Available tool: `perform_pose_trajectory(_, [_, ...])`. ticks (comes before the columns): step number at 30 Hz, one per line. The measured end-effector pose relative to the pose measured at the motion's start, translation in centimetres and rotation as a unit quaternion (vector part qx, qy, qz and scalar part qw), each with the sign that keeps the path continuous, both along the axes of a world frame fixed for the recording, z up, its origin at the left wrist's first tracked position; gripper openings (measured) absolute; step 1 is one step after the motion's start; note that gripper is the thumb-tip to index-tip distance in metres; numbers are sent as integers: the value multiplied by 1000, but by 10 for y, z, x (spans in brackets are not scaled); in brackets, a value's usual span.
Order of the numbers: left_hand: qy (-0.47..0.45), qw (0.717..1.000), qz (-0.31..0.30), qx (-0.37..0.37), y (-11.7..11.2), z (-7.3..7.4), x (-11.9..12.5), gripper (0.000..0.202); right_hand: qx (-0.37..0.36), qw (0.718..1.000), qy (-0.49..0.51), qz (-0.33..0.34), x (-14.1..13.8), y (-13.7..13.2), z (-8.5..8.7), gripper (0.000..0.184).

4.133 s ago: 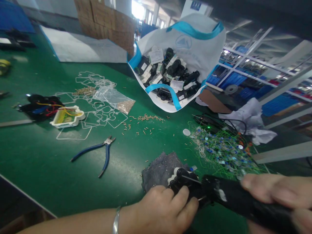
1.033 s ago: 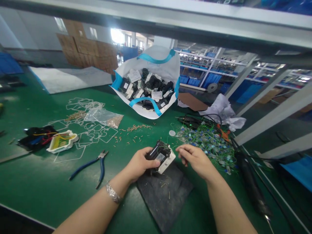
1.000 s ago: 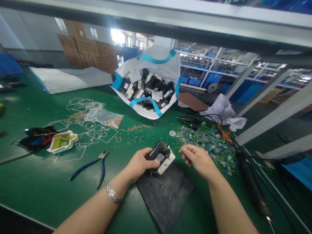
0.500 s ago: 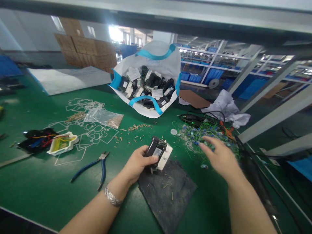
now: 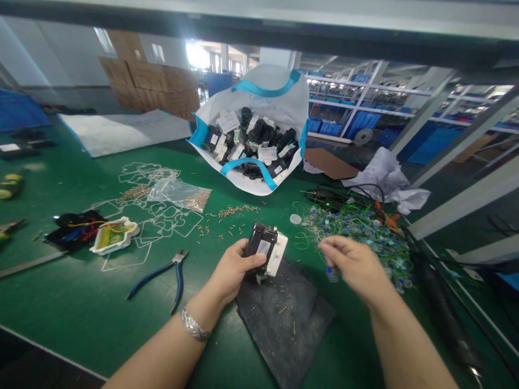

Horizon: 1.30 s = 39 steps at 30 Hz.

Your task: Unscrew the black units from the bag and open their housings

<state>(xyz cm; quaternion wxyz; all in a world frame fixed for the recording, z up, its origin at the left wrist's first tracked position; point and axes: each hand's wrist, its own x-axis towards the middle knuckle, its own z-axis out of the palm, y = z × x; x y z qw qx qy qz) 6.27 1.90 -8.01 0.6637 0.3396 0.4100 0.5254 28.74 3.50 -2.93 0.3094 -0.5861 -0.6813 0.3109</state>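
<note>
My left hand [image 5: 239,266] is closed around a black-and-white plastic housing [image 5: 259,249] with a white label, held above a dark cloth [image 5: 286,319]. The thumb lies across its front. To the right, my right hand [image 5: 352,262] pinches a small clear-and-blue wire seal [image 5: 331,273] between thumb and fingers, apart from the housing. Beside that hand spreads a pile of similar clear-and-blue seals [image 5: 389,243] with green wires. Several small screws [image 5: 294,327] lie on the cloth.
Blue-handled pliers [image 5: 176,275] lie left of my left hand. Behind are loose screws [image 5: 235,210], white gasket loops [image 5: 174,216] and an opened wired housing [image 5: 115,235]. A white bag [image 5: 251,186] full of housings stands at the back. An electric screwdriver [image 5: 441,313] lies right.
My right hand has come left from the seal pile, its fingers closing from spread to a pinch on a seal. The left hand still holds the housing, slightly turned; the view has shifted a little.
</note>
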Motion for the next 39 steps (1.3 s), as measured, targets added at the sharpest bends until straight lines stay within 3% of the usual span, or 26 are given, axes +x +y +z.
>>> perform_pose_trajectory(2, [-9, 1000, 5, -10, 0, 0, 0, 37, 63, 985, -74, -143, 30, 8, 5, 32])
perform_pose_trajectory(3, [-17, 1000, 7, -14, 0, 0, 1, 37, 94, 964, -149, -198, 42, 11, 6, 32])
perform_pose_trajectory(4, [-27, 999, 7, -20, 0, 1, 2, 37, 124, 937, -230, -230, 49, 13, 6, 34])
perform_pose_trajectory(6, [-43, 999, 6, -29, -1, 2, 4, 37, 168, 893, -352, -226, 48, 11, 5, 42])
perform_pose_trajectory(7, [-49, 998, 7, -35, -2, 2, 5, 37, 176, 892, -365, -198, 39, 7, 5, 45])
perform_pose_trajectory(9, [-62, 997, 12, -45, -4, 3, 8, 37, 144, 936, -299, -112, 7, -5, 3, 38])
perform_pose_trajectory(10, [-72, 996, 18, -48, -5, 3, 10, 36, 97, 965, -238, -50, -12, -13, 1, 31])
perform_pose_trajectory(12, [-99, 993, 31, -49, -6, 3, 13, 34, 20, 984, -173, 50, -49, -27, -6, 21])
perform_pose_trajectory(13, [-113, 992, 35, -46, -7, 2, 14, 33, 11, 984, -171, 58, -64, -33, -11, 21])
perform_pose_trajectory(16, [-152, 987, 31, -38, -8, 0, 16, 32, 61, 983, -173, -2, -89, -41, -29, 21])
perform_pose_trajectory(20, [-163, 985, 27, -44, -8, -1, 17, 33, 101, 985, -138, -20, -88, -36, -39, 18])
perform_pose_trajectory(26, [-129, 989, 67, -39, -11, 2, 23, 37, 42, 985, -165, 2, -80, -30, -22, 18])
perform_pose_trajectory(31, [-142, 987, 55, -50, -11, 2, 25, 35, 2, 998, -68, 2, -77, -27, -25, 19])
perform_pose_trajectory(33, [-161, 984, 36, -70, -10, -1, 22, 33, 12, 998, -54, 1, -77, -28, -28, 15])
perform_pose_trajectory(39, [-208, 972, 29, -107, -6, -9, 21, 26, 82, 987, -140, 9, -73, -27, -31, 4])
